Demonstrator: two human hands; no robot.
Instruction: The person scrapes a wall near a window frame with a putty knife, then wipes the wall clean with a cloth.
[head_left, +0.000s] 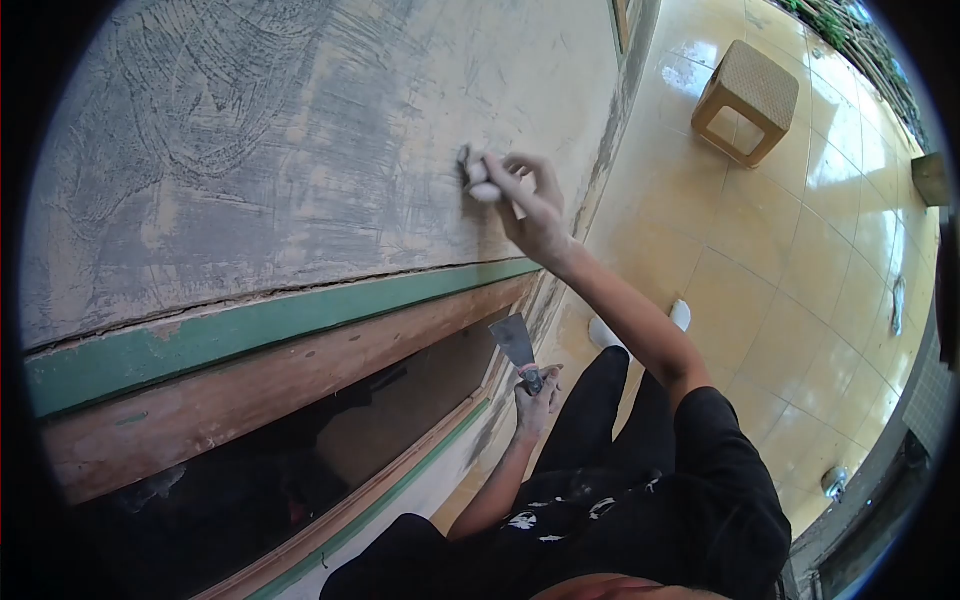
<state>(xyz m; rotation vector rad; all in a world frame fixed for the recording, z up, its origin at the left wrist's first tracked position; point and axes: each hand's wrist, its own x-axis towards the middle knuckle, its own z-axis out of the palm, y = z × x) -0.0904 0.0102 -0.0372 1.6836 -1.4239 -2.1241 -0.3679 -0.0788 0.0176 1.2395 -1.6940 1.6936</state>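
Observation:
My left hand (pixel 538 405), low beside the wall, is closed around the dark handle of a putty knife (pixel 513 340). The knife's wide metal blade points up and to the left. Higher up, my right hand (pixel 530 205) is at the grey, patchily coated wall (pixel 330 150), its fingers curled and dusty with pale powder. A small pale piece shows between those fingers, partly hidden, and I cannot make out what it is. Swirled and streaked marks cover the wall to the left of this hand.
A green strip (pixel 240 310) and a wooden window frame (pixel 290 370) run below the coated wall, with dark glass (pixel 380 430) beneath. To the right, a tan woven-pattern stool (pixel 755 90) stands on the shiny yellow tiled floor (pixel 740 290). Plants (pixel 850 30) are at the top right.

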